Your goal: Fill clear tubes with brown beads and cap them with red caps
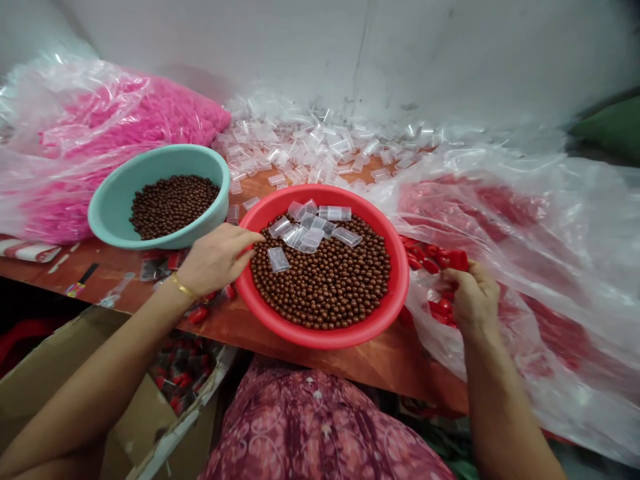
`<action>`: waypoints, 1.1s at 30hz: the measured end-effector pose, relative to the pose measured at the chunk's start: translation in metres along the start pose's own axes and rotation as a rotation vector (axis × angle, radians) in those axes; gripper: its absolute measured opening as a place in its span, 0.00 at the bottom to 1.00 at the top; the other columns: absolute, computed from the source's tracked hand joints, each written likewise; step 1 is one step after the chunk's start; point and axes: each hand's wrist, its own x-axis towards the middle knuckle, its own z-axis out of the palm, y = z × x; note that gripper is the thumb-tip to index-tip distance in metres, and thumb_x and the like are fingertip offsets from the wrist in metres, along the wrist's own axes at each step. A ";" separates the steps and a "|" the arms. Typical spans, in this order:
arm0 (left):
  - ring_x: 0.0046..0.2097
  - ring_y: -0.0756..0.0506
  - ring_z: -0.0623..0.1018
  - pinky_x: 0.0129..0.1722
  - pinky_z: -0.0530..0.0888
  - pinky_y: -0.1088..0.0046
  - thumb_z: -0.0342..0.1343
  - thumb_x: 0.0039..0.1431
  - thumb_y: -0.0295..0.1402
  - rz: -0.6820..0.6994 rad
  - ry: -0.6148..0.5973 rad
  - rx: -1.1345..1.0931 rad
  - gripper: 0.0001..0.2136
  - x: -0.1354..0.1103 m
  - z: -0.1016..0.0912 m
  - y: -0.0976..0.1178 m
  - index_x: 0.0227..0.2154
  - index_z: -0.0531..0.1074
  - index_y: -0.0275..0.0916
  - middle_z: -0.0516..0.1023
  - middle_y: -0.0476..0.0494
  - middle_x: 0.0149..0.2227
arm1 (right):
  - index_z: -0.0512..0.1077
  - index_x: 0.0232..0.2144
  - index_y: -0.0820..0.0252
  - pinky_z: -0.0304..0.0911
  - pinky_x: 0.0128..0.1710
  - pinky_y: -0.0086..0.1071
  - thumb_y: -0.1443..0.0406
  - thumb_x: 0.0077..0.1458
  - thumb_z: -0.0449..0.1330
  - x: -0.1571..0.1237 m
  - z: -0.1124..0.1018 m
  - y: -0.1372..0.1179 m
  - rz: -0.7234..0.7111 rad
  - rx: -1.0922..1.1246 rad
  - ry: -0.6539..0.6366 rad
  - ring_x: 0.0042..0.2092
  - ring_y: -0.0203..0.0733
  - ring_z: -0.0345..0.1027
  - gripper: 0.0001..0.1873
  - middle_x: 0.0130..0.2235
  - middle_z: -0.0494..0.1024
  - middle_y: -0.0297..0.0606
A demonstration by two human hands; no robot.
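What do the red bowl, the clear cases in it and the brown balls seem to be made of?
Red bowl: likely plastic, smooth and semi-gloss, with even color and a rounded rim.
Clear cases: probably rigid plastic, shiny; see-through with crisp edges.
Brown balls: glossy, with small highlights; plastic, candy or otherwise, I can't tell.

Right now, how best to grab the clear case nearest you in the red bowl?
Probably by opposite side edges, from above and left: the clear case lies on the brown balls, slightly apart from the other cases, near the left hand.
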 end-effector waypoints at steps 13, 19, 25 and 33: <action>0.32 0.46 0.78 0.34 0.70 0.72 0.44 0.60 0.26 0.362 -0.281 0.166 0.09 0.048 0.020 0.050 0.34 0.70 0.32 0.77 0.38 0.28 | 0.69 0.26 0.57 0.55 0.20 0.28 0.65 0.39 0.57 -0.056 0.022 -0.046 -0.125 0.265 -0.008 0.19 0.31 0.55 0.06 0.18 0.63 0.25; 0.38 0.46 0.78 0.36 0.70 0.74 0.48 0.60 0.34 0.269 -0.365 -0.070 0.08 0.055 0.015 0.070 0.37 0.69 0.36 0.78 0.43 0.35 | 0.70 0.27 0.57 0.55 0.22 0.27 0.67 0.43 0.58 -0.071 0.036 -0.059 -0.191 0.307 -0.107 0.20 0.31 0.55 0.04 0.19 0.63 0.26; 0.42 0.40 0.78 0.39 0.72 0.68 0.49 0.59 0.31 0.209 -0.380 -0.015 0.09 0.055 0.010 0.065 0.36 0.72 0.33 0.78 0.36 0.38 | 0.70 0.29 0.57 0.58 0.27 0.29 0.64 0.48 0.58 -0.083 0.050 -0.054 -0.268 0.134 -0.255 0.25 0.33 0.59 0.04 0.23 0.67 0.29; 0.38 0.38 0.79 0.34 0.72 0.67 0.44 0.55 0.20 0.273 -0.412 0.023 0.13 0.074 0.035 0.101 0.32 0.75 0.30 0.78 0.30 0.32 | 0.70 0.32 0.57 0.61 0.29 0.31 0.64 0.49 0.56 -0.088 0.068 -0.052 -0.304 0.069 -0.344 0.27 0.35 0.61 0.06 0.26 0.70 0.30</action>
